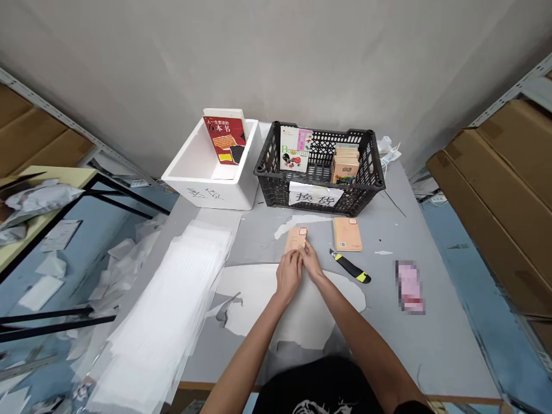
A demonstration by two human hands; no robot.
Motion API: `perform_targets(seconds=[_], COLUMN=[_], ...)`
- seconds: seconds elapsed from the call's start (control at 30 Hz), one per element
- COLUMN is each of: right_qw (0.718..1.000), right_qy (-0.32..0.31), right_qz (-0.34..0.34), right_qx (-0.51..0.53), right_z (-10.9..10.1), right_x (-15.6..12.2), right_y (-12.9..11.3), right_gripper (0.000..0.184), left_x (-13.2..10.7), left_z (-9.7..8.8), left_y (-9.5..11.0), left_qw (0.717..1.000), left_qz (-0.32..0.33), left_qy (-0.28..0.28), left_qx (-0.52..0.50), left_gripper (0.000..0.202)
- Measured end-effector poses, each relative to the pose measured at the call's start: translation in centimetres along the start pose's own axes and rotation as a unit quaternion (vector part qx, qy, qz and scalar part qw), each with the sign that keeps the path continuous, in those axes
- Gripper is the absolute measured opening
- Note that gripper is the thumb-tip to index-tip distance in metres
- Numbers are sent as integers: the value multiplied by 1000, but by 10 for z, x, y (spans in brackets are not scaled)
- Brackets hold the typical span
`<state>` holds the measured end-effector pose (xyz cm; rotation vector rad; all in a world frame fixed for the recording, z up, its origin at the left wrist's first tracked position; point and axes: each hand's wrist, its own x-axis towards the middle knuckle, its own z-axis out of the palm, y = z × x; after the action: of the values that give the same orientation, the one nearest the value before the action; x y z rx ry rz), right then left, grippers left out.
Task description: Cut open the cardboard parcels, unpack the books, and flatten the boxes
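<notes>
Closest in, a pale, ragged-edged patch spreads over the grey table, with a thick spread of white sheets running along the left side. Over on the right lies a pink thing, too blurred to make out.

And here are the hands, side by side, just past the middle of that patch! The left hand has its fingers bunched over the near end of a tan book; how firmly it grips, I cannot tell. The right hand has thumb and fingers closed on the book's right edge. The book sits right at the fingertips, its far end showing beyond them, a red-edged label near the far right corner.

Just right of the hands, a black-and-yellow cutter lies slantwise; just beyond it, another tan book, barcode up.

Farther back, a black crate wears a handwritten sign and holds an upright white book and a pack of small books. Left of it, a white box holds a leaning red book. Behind everything, the grey wall.
</notes>
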<state>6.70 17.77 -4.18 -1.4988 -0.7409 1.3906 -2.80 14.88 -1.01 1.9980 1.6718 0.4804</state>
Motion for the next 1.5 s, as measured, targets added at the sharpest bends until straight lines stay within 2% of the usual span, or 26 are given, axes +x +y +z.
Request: perform_targets(seconds=[0.07,0.1,0.17,0.23,0.3,0.37,0.43,0.57,0.77,1.0,1.07,1.1,1.2,1.27,1.37,1.5], right_qw=[1000,999,999,998,996,995,993,990,987,965,955,953,946,940,934,927], right_qy=[14,19,18,9,-2,-10,-20,-35,-35,-41,-38,-41,-39,-26,-10,12], right_qz=[-3,-4,-5,-3,5,12,24,53,60,100,109,112,100,80,64,58], right_qx=[23,31,50,69,87,101,112,127,144,240,272,280,306,330,352,370], right_z=[-9,-13,-22,-28,-34,-38,-42,-47,-49,-47,-48,-49,-51,-50,-48,-47], right_x=[-10,-15,-24,-32,-39,-45,-51,-61,-66,-68,-67,-67,-65,-65,-65,-68], right_y=[-3,-5,-8,-12,-17,-21,-23,-22,-20,-16,-16,-16,-19,-20,-21,-20], right_gripper=[48,47,45,45,45,43,41,42,42,23,17,15,11,11,10,9], left_x=[-9,-7,3,20,36,45,49,48,43,35,22,13,-19,-36,-49,-49], left_z=[3,2,-3,-12,-22,-30,-36,-43,-47,-50,-53,-54,-57,-59,-61,-64], left_y=[5,5,1,-5,-8,-8,-4,5,11,18,23,27,42,54,68,76], left_qw=[998,996,989,964,937,925,921,914,897,871,883,900,968,989,996,991], left_qz=[60,58,-3,-97,-142,-140,-133,-127,-124,-148,-130,-111,-23,23,49,51], left_qy=[13,29,81,108,70,33,28,36,20,-22,-42,-50,-62,-66,-75,-84], left_qx=[-32,-54,-122,-221,-310,-352,-365,-383,-424,-467,-450,-419,-243,-128,-13,93], left_gripper=[33,32,32,35,31,28,35,41,36,34,39,41,37,34,32,37])
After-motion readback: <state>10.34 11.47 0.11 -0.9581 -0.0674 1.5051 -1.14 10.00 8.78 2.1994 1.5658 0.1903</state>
